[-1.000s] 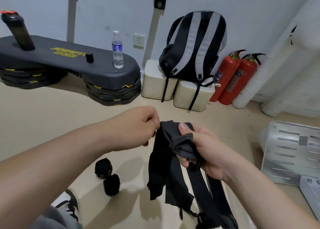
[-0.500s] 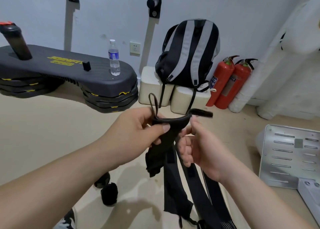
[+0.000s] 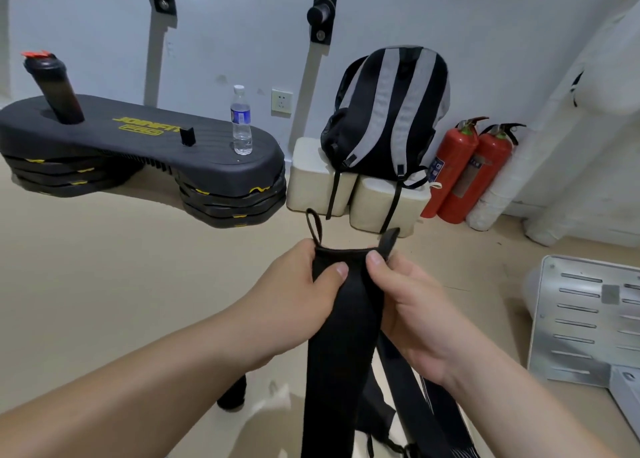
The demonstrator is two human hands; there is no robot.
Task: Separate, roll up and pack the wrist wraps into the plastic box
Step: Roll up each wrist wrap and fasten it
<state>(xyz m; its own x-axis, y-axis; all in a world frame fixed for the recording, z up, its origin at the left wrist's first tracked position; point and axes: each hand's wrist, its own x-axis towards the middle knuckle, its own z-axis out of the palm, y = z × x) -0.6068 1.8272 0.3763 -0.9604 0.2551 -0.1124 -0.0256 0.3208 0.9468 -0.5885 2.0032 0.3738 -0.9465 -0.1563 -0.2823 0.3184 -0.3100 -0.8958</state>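
Note:
A long black wrist wrap (image 3: 337, 336) hangs flat from my two hands at the centre of the view. My left hand (image 3: 294, 294) pinches its top left corner, where a thin thumb loop (image 3: 313, 225) sticks up. My right hand (image 3: 412, 305) pinches the top right corner beside a short black tab (image 3: 389, 241). More black wraps (image 3: 426, 405) dangle behind and below it. A rolled black wrap (image 3: 233, 393) lies on the floor, partly hidden under my left forearm. The plastic box is out of view.
A black stacked step platform (image 3: 145, 152) holds a shaker bottle (image 3: 57, 86) and a water bottle (image 3: 241, 125). A striped backpack (image 3: 391, 111) sits on white blocks, with two red fire extinguishers (image 3: 467, 170) beside it. A slotted metal panel (image 3: 588, 322) lies at right.
The bunched wrap has been pulled out flat; my two hands moved apart to its top corners and raised it. The view tilted up, so the rolled wraps on the floor slid under my arm.

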